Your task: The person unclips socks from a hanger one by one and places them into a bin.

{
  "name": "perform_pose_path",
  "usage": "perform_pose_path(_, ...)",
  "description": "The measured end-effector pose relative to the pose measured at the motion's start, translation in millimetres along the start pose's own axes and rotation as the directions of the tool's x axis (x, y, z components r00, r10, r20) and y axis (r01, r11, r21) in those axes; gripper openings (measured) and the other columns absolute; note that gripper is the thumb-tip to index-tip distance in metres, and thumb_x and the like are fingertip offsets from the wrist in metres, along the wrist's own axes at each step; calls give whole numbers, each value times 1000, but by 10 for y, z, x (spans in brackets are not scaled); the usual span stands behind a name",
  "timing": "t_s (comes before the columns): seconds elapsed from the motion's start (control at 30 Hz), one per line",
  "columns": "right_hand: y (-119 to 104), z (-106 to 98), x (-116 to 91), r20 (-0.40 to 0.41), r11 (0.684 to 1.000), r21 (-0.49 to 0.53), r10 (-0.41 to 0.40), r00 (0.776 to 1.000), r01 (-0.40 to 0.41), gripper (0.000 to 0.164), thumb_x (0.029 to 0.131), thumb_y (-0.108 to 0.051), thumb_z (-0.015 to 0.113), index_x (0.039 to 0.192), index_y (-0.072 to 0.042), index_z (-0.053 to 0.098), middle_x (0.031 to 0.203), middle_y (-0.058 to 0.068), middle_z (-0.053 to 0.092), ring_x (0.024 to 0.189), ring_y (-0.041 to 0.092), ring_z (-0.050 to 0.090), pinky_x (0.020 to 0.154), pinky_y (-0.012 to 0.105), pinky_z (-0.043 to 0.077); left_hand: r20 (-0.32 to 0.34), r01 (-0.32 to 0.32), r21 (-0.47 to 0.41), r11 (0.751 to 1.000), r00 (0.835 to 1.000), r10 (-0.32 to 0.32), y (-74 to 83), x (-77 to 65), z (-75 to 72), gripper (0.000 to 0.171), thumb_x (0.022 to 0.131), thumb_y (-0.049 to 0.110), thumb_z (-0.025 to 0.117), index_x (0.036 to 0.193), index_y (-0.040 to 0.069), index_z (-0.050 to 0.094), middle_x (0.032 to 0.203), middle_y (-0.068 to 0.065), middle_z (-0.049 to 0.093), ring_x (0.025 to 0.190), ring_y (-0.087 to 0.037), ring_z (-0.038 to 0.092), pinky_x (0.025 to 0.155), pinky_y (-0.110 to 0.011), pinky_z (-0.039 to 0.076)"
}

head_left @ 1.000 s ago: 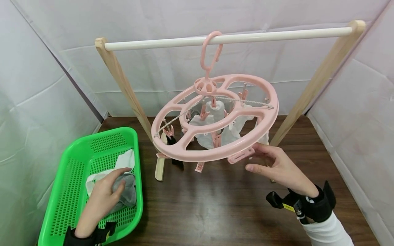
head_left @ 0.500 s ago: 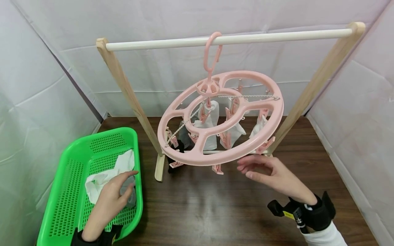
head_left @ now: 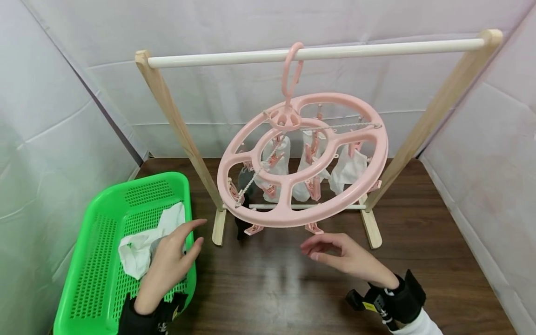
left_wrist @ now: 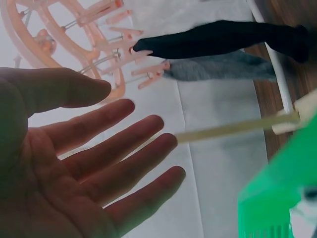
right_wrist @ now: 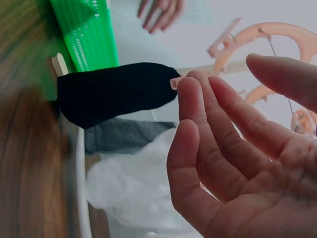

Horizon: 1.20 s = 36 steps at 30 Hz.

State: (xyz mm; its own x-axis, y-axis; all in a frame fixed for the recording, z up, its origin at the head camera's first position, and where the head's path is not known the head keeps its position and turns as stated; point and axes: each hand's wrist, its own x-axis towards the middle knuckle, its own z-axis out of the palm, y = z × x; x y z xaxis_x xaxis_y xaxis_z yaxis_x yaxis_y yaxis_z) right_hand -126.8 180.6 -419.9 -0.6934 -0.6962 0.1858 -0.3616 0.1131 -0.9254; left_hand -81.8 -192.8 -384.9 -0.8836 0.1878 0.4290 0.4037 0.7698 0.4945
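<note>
A round pink clip hanger (head_left: 289, 218) hangs tilted by its hook from a white bar. From its clips hang a black sock (right_wrist: 119, 94), a grey sock (left_wrist: 218, 67) and several white socks (head_left: 349, 167). My left hand (head_left: 167, 260) is spread over the right side of the green basket (head_left: 192, 274), with nothing in its fingers. Below the hanger's front rim is my right hand (head_left: 341, 256), fingers loosely bent and holding nothing, near a pink clip (head_left: 314, 228). In the basket lie white cloth (head_left: 138, 251) and a grey piece, mostly hidden by my left hand.
The white bar (head_left: 226, 59) rests on a wooden stand with slanted legs, the right leg (head_left: 435, 116) beyond my right hand. White cloth walls (head_left: 481, 153) enclose the sides and back. Everything stands on a dark brown wooden table (head_left: 268, 288).
The hanger has turned, bringing its clips and socks round to the right. My right hand has moved left and down from the rim. My left hand has shifted right over the basket.
</note>
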Motion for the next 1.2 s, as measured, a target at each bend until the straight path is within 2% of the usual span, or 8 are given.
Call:
perform_pose_path(0.1,30,52,-16,40,1000,8,18,999,-18,20,97,-6,57,116,-5,65,106,4,68,95,23,64,80,34,52,-16,-4,-64,998,1000,3,19,104,66,37,86,-6,67,123,-2,61,117,-17,64,81,-23,64,74,-42,50)
perform_pose_path(0.17,56,91,-35,66,1000,14,26,997,-27,20,98,-8,57,116,-6,64,106,2,67,94,23,64,80,34,52,-33,-12,-107,994,999,8,26,173,117,39,85,-6,68,123,-2,60,118,-18,64,103,-34,62,83,-49,50)
perform_pose_path(0.33,119,163,-101,91,999,37,10,996,-13,20,99,-8,56,116,-4,64,105,2,68,94,20,65,80,34,53,5,8,-234,972,1000,-7,72,342,238,49,84,-1,73,129,-2,55,124,-17,61,111,-31,60,90,-44,48)
perform_pose_path(0.53,141,203,-167,108,997,73,18,994,-26,21,99,-5,53,118,-3,63,105,4,68,94,18,65,80,34,53,88,47,-399,916,996,-13,103,489,447,63,83,2,75,139,2,45,130,-17,57,119,-29,56,97,-40,45)
perform_pose_path(0.77,115,228,-203,101,996,61,52,994,-58,20,100,-8,54,116,-6,65,104,3,69,93,17,65,80,33,53,146,72,-364,929,989,-19,63,516,740,67,84,6,76,141,0,41,120,-18,59,104,-31,59,85,-46,47)
perform_pose_path(1.0,131,232,-233,118,995,74,58,991,-67,20,100,-8,54,116,-5,65,103,3,69,94,17,65,81,35,53,111,84,-353,932,993,-48,98,448,953,51,88,-2,67,134,-8,47,128,-26,55,120,-41,51,95,-53,42)
perform_pose_path(1.13,135,230,-231,104,997,49,48,993,-53,19,100,-8,54,115,-5,65,103,2,69,93,16,65,80,34,53,92,68,-369,927,995,-36,159,397,1047,39,89,-8,59,127,-9,52,119,-26,61,100,-33,63,82,-45,49)
perform_pose_path(1.2,121,231,-212,74,999,21,43,996,-44,19,99,-8,55,114,-6,66,103,0,68,93,15,64,80,32,52,101,58,-389,920,995,-20,204,372,1083,41,89,-10,58,130,-9,50,111,-25,63,77,-22,63,71,-37,48)
